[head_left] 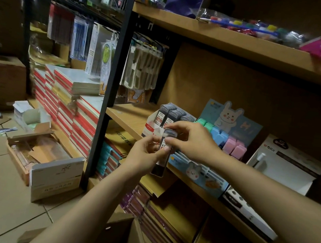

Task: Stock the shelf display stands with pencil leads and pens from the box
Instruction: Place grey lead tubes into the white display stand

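Note:
A dark pencil-lead case (163,154) with a white label is held upright in front of the middle shelf. My left hand (147,156) grips its left side from below. My right hand (192,139) pinches its top end with curled fingers. Just behind stands a small white and red display stand (153,123) with several grey pencil-lead cases (171,115) lined up in it. The lower end of the held case hangs below the shelf edge.
To the right sit a rabbit-themed eraser display (230,130) and a white pen display box (286,164). An open cardboard box (35,153) lies on the tiled floor at left. Stacked notebooks (73,97) fill the left rack. The wooden shelf (127,115) shows bare board left of the stand.

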### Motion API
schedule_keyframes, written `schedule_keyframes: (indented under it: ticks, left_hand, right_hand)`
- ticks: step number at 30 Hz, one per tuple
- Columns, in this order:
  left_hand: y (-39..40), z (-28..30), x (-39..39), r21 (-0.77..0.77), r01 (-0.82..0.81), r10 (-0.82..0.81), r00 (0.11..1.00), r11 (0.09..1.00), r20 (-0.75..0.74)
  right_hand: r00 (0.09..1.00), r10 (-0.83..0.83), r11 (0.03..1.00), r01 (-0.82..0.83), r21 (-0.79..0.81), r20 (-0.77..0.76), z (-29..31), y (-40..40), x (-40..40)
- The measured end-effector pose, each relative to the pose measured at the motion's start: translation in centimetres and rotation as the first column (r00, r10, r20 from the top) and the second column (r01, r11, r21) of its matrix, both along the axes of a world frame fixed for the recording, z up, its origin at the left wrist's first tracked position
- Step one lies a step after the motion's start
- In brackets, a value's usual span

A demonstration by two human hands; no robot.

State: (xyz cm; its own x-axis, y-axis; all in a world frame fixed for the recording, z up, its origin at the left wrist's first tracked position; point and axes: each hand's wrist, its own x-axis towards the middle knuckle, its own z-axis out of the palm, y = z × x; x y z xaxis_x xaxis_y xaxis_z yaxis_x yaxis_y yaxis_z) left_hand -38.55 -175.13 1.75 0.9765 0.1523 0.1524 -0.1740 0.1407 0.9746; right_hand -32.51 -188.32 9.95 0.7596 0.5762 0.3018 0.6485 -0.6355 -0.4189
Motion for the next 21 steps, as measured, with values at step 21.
schedule_keyframes:
  ticks: [21]
  left_hand:
    - [-1.5,-4.5,4.0,0.841,-0.204,0.105,0.979,0.502,0.174]
  right_hand:
    - [0.916,-0.229,0.966,0.256,-0.039,0.33,2.8,0.8,6.7]
